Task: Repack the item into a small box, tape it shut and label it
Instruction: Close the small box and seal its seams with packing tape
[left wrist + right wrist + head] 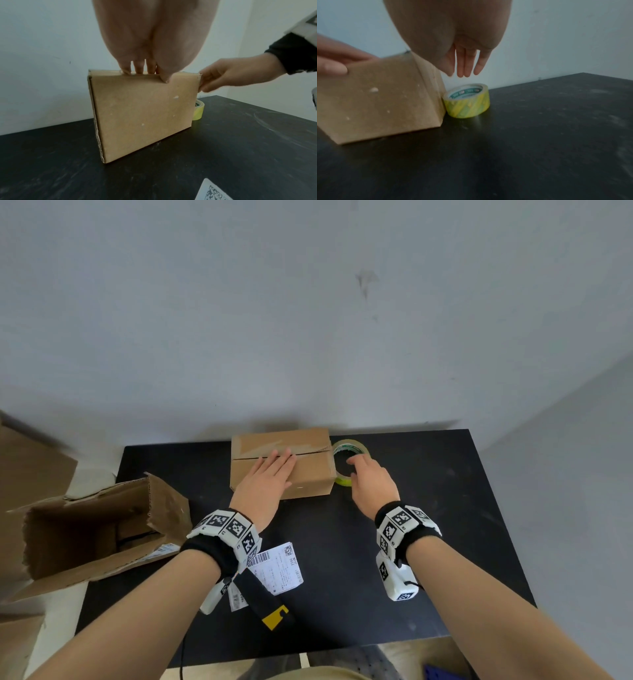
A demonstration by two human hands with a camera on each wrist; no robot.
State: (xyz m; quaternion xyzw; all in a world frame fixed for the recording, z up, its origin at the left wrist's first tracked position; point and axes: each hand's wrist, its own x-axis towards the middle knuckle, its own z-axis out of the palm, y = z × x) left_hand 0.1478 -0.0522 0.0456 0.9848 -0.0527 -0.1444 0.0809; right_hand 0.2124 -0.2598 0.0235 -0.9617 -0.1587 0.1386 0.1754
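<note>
A small brown cardboard box [310,470] [142,112] [382,97] sits at the back of the black table [428,542], flaps folded down. My left hand [270,474] [144,65] lies flat on its top, fingers straight, pressing the flaps. A yellow-green tape roll [344,446] [468,100] [199,110] lies flat against the box's right side. My right hand [368,477] [464,65] hovers just above the roll with fingers straight and apart from it. A white shipping label [279,568] lies near the table's front.
A larger open, torn cardboard box [96,529] stands at the left beside the table. A black and yellow tool [270,607] lies at the front by the label. The grey wall [308,320] rises directly behind the table.
</note>
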